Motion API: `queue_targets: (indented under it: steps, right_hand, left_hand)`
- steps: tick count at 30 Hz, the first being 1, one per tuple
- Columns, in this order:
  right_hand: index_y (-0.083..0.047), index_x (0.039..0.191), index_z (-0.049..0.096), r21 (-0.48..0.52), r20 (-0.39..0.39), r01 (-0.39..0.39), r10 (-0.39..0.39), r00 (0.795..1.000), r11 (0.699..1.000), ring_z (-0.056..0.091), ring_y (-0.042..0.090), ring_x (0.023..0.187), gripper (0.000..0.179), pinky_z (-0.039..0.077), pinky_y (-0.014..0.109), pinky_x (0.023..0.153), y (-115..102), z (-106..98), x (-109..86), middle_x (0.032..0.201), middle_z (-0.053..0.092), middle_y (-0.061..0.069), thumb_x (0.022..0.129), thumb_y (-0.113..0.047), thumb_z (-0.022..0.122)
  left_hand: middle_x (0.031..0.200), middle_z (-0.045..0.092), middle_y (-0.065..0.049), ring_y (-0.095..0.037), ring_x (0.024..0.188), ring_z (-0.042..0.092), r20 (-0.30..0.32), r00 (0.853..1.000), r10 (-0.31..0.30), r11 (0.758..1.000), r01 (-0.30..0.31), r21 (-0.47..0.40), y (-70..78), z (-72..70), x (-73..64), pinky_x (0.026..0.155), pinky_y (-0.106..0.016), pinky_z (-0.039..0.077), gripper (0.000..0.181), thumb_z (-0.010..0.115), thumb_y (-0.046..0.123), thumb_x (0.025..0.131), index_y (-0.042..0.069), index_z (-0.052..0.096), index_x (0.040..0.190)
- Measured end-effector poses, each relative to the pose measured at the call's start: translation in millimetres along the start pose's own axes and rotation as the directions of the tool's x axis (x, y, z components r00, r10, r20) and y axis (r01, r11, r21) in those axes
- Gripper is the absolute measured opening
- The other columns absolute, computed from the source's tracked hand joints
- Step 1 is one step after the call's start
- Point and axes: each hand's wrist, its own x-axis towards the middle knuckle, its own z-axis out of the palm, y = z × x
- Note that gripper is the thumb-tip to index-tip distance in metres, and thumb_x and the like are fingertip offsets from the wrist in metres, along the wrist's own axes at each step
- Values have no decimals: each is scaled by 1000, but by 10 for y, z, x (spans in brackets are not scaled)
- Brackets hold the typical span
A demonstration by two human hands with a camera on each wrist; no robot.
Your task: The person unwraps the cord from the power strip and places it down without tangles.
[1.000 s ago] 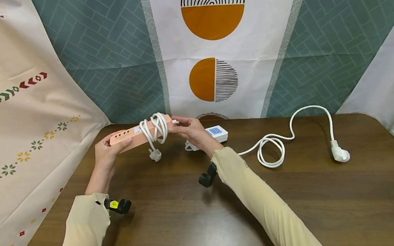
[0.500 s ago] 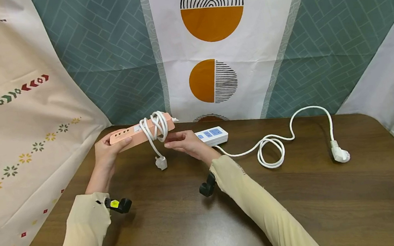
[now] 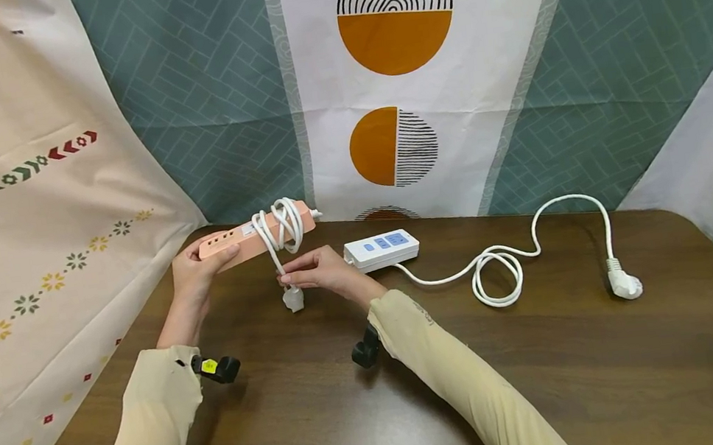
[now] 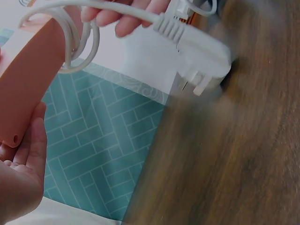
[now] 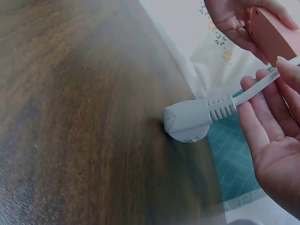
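My left hand (image 3: 191, 276) grips the left end of a pink power strip (image 3: 251, 249), raised over the far left of the table. A white cord (image 3: 290, 223) is wound in several loops round the strip's right half. From the loops its free end hangs down to a white plug (image 3: 294, 300). My right hand (image 3: 328, 273) pinches this cord just above the plug, between thumb and fingers. In the right wrist view the plug (image 5: 187, 119) sticks out past the fingertips. The left wrist view shows the plug's prongs (image 4: 200, 86) close up, over the table.
A white power strip (image 3: 386, 250) with blue socket panels lies on the brown table (image 3: 483, 385) behind my right hand. Its cord (image 3: 497, 276) runs right in a loop to a white plug (image 3: 624, 284). Patterned cloth (image 3: 217, 121) hangs along the back and sides.
My right hand has left the pink strip's right end and moved down and left to the cord near the plug. The hanging plug has dropped lower. My left hand stays in place.
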Motion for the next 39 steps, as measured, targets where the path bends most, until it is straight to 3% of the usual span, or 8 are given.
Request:
queue_targets:
  steps: [5, 9, 21, 27, 32, 39]
  right_hand:
    - [9, 107, 63, -17, -15, -5, 5, 1000, 1000, 66, 20, 86, 27, 51, 31, 76, -18, 4, -43, 100, 66, 19, 82, -3, 64]
    - [11, 107, 62, -17, -6, 35, -36, 999, 999, 67, 20, 81, 29, 51, 33, 74, -82, 20, -66, 97, 66, 20, 82, -3, 65]
    - [14, 105, 61, -12, -19, 56, -56, 998, 998, 67, 19, 71, 25, 50, 41, 75, -391, -18, -125, 96, 63, 28, 83, 2, 61]
    - [8, 106, 63, -85, -57, 14, -19, 998, 996, 67, 19, 73, 25, 52, 35, 72, -532, -72, -139, 94, 67, 22, 84, -3, 63]
    - [8, 104, 64, -108, -84, 27, -36, 996, 994, 66, 16, 69, 24, 53, 35, 70, -590, -128, -140, 83, 69, 14, 84, -5, 64]
    - [10, 107, 62, -53, -78, 44, -48, 996, 998, 66, 14, 66, 26, 53, 30, 66, -595, -239, -145, 71, 67, 5, 85, -4, 61]
  left_hand:
    - [75, 65, 11, -3, 67, 56, -10, 1000, -26, 998, 26, 53, -26, 0, -4, 60, -16, 43, 22, 75, 4, 72, 18, 64, 85]
    - [74, 64, 13, -2, 67, 56, -27, 999, -32, 996, 34, 81, -48, -24, -10, 60, -16, 42, 22, 75, 5, 71, 20, 64, 85]
    - [77, 66, 11, -1, 69, 58, 32, 999, -6, 997, 4, 73, -98, -55, -40, 60, -15, 44, 25, 75, 2, 71, 14, 64, 90]
    - [77, 66, 12, -1, 68, 58, 56, 998, 1, 997, -5, 78, -125, -103, -55, 59, -15, 43, 27, 74, 0, 71, 13, 64, 92]
    - [78, 66, 12, -1, 69, 58, 80, 997, -4, 998, -2, 69, -132, -161, -89, 60, -15, 44, 29, 73, -2, 71, 16, 64, 92]
    - [79, 67, 11, -1, 70, 58, 118, 993, 9, 997, -17, 71, -151, -231, -117, 59, -15, 44, 29, 72, -3, 72, 16, 64, 93]
